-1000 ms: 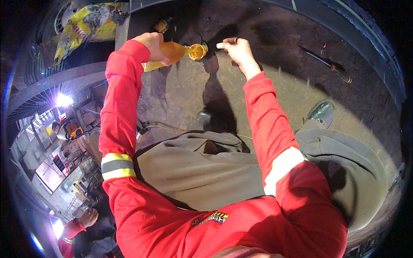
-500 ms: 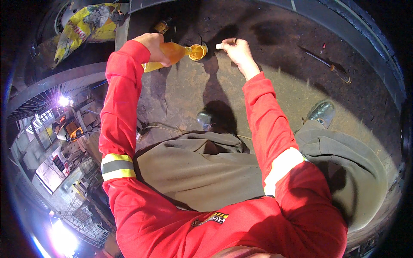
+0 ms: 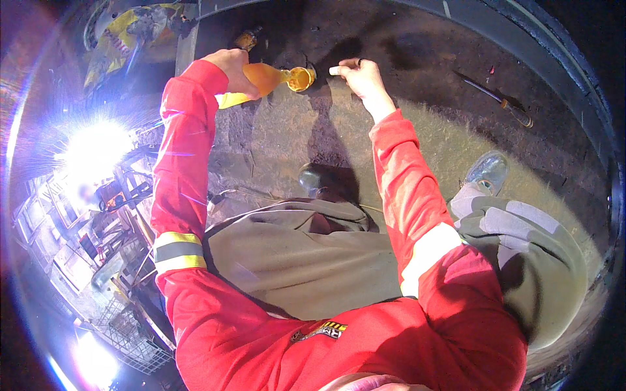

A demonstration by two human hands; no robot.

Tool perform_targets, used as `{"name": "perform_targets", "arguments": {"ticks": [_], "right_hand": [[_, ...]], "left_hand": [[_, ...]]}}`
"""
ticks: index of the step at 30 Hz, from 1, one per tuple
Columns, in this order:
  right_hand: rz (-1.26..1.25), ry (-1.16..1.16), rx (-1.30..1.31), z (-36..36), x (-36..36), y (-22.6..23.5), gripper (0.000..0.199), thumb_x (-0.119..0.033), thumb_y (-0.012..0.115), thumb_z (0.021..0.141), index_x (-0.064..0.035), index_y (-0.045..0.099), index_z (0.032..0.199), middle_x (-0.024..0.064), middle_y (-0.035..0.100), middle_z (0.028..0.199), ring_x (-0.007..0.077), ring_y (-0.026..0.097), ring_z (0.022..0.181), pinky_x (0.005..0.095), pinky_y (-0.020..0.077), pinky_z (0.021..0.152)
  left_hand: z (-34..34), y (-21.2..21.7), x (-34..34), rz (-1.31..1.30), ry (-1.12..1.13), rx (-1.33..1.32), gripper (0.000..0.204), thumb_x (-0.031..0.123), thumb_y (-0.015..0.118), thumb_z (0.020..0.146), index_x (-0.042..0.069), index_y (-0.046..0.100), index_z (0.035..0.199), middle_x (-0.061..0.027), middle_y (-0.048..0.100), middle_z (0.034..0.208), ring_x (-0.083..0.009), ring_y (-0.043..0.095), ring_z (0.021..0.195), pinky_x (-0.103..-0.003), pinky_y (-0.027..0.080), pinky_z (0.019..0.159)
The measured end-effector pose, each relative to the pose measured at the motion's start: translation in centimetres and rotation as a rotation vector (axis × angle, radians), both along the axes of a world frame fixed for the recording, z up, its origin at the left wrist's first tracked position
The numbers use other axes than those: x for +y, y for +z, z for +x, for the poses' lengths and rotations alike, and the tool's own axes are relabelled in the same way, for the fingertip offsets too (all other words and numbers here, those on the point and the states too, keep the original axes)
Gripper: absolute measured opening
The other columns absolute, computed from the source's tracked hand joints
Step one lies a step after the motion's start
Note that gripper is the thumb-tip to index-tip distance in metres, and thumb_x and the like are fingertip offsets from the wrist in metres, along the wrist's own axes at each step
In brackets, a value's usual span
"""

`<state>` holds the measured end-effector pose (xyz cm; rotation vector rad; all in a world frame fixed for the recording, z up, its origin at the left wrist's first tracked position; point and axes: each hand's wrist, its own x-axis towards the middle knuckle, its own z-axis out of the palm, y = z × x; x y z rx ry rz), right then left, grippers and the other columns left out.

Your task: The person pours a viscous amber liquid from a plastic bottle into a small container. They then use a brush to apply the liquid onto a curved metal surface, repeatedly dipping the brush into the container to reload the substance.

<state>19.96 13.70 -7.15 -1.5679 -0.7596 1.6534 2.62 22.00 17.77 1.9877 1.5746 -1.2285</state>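
Observation:
My left hand (image 3: 229, 68) grips an orange plastic bottle (image 3: 264, 78) and holds it on its side, its neck pointing right. A small yellow cup-like cap (image 3: 300, 79) sits at the bottle's mouth. My right hand (image 3: 362, 77) is just right of the cap, fingers pinched on a small white stick-shaped piece (image 3: 334, 70). Both arms wear red sleeves with reflective bands. I sit on a dark, dirty metal floor (image 3: 280, 140) with my knees bent in grey trousers.
A long dark tool with a brown handle (image 3: 499, 99) lies on the floor at the upper right. My shoes (image 3: 488, 172) rest ahead of me. A yellow machine part (image 3: 127, 29) is at the upper left. A bright glare and workshop clutter lie far below on the left.
Both hands stay almost still with the bottle and the white piece. The bright glare on the left has grown and shifted upward.

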Motion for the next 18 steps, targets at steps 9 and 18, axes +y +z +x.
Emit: {"name": "perform_targets", "arguments": {"ticks": [9,18], "right_hand": [[0.009,0.005,-0.019,0.3,-0.2,0.9,0.030,-0.014,0.077,0.079,0.0006,0.069,0.104,0.0039,0.067,0.086,0.0113,0.058,0.075,0.0266,0.0475,0.071],[0.018,-0.013,0.025,0.2,-0.3,1.4,0.034,-0.016,0.080,0.077,0.0007,0.068,0.104,0.0040,0.066,0.086,0.0118,0.057,0.075,0.0274,0.0475,0.071]], "left_hand": [[-0.9,-0.6,0.3,0.020,-0.025,-0.026,0.080,0.045,0.084,0.053,-0.002,0.062,0.115,-0.0230,0.067,0.109,-0.0369,0.065,0.105,-0.040,0.052,0.089],[-0.6,-0.2,-0.1,0.046,0.024,0.024,0.085,0.043,0.086,0.054,-0.001,0.060,0.121,-0.0236,0.066,0.114,-0.0367,0.064,0.108,-0.039,0.051,0.093]]}}
